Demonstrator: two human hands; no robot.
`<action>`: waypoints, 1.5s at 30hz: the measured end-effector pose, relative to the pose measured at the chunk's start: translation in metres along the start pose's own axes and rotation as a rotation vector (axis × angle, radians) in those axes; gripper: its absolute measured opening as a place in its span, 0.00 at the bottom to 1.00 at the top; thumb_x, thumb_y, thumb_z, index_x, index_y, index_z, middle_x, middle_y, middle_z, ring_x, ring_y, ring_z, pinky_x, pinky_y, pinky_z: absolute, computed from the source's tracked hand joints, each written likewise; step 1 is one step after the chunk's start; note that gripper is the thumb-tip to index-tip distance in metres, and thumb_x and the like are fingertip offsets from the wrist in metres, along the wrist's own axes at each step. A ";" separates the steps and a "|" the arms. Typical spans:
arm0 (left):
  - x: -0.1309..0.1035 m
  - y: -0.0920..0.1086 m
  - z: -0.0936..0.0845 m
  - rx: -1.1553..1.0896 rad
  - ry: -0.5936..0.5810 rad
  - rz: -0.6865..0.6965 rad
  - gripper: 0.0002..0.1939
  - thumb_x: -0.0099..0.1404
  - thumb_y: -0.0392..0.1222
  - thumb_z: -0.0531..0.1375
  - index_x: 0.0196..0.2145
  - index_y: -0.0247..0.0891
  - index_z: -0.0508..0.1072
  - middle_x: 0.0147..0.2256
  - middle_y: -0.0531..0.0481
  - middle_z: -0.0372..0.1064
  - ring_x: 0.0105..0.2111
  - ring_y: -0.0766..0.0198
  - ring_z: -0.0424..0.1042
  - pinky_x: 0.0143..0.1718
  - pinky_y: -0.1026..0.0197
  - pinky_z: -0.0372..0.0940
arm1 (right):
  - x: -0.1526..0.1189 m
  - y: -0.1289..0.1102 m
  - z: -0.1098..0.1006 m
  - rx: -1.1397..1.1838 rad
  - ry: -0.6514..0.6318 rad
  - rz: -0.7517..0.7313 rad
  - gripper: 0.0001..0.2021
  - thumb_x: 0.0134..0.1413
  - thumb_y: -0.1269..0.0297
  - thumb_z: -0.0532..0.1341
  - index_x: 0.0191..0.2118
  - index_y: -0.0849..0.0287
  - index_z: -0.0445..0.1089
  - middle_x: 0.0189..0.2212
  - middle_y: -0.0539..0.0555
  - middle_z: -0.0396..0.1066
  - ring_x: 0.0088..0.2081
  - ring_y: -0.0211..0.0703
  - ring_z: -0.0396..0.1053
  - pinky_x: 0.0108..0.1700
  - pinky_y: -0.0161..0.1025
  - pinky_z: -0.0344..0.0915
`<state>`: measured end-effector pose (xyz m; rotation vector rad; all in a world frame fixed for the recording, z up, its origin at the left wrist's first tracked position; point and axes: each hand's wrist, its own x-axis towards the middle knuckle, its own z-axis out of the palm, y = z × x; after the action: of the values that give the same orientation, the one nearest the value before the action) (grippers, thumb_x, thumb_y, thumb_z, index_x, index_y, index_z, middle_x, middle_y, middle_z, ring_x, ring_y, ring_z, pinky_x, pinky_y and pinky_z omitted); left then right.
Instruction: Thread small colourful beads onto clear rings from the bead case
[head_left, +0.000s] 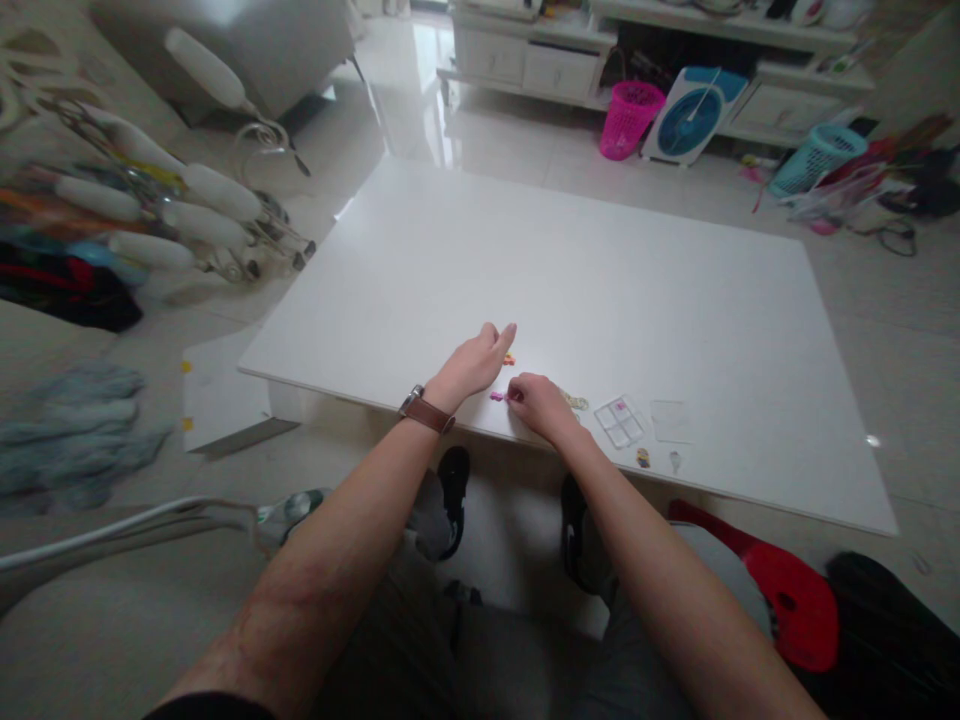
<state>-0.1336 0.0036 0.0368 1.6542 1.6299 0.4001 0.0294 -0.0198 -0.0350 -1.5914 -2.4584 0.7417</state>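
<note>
My right hand is closed in a pinch at the table's front edge, on one end of a small pink piece. Its exact kind is too small to make out. Just above and to the left is my left hand, back of the hand up, one digit stretched out and nothing visible in it. Beside its fingers lies a small orange-yellow piece, partly covered by the hand. A yellowish patterned item shows behind my right hand, partly hidden. Right of it lies a clear compartment box with a bit of pink inside.
The white table spreads out ahead. Near its front edge are a clear square sheet or lid, a small yellow-and-dark figure and a small pale piece. Beyond stand a pink basket and a blue fan.
</note>
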 end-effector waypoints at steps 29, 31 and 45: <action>0.010 -0.003 0.004 -0.711 -0.228 -0.219 0.27 0.74 0.61 0.45 0.34 0.36 0.69 0.29 0.46 0.69 0.24 0.66 0.66 0.27 0.61 0.64 | 0.002 -0.011 -0.021 0.453 0.538 -0.049 0.05 0.59 0.69 0.58 0.33 0.56 0.69 0.32 0.52 0.71 0.34 0.42 0.68 0.39 0.39 0.66; 0.011 -0.003 0.006 -0.826 -0.246 -0.265 0.24 0.75 0.58 0.47 0.34 0.36 0.68 0.28 0.47 0.69 0.24 0.67 0.66 0.29 0.62 0.65 | 0.001 -0.013 -0.023 0.490 0.564 -0.076 0.05 0.61 0.67 0.58 0.34 0.56 0.70 0.33 0.52 0.71 0.35 0.42 0.69 0.39 0.39 0.67; 0.013 -0.001 0.014 -0.943 -0.292 -0.275 0.14 0.71 0.36 0.50 0.30 0.35 0.70 0.31 0.44 0.75 0.34 0.66 0.75 0.42 0.62 0.69 | 0.004 -0.010 -0.015 0.387 0.416 -0.101 0.04 0.59 0.69 0.64 0.39 0.56 0.75 0.35 0.53 0.70 0.39 0.44 0.68 0.44 0.41 0.66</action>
<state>-0.1235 0.0119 0.0231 0.7266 1.1380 0.6241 0.0251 -0.0144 -0.0177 -1.3098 -1.9443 0.7277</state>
